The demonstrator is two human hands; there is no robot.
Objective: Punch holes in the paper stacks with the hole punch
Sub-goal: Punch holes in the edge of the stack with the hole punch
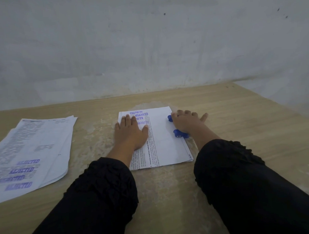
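A thin stack of printed paper [161,143] with blue REJECTED stamps lies in the middle of the wooden table. My left hand [131,133] rests flat on its left half, fingers spread. A blue hole punch [178,132] sits over the stack's right edge. My right hand [187,121] presses down on top of the punch and hides most of it; only its two blue ends show. A second, looser stack of stamped pages [34,152] lies fanned out at the left of the table.
The wooden table [237,114] runs back to a grey wall [147,47] just behind the paper. Its right edge slants away at the far right. Both forearms wear black sleeves.
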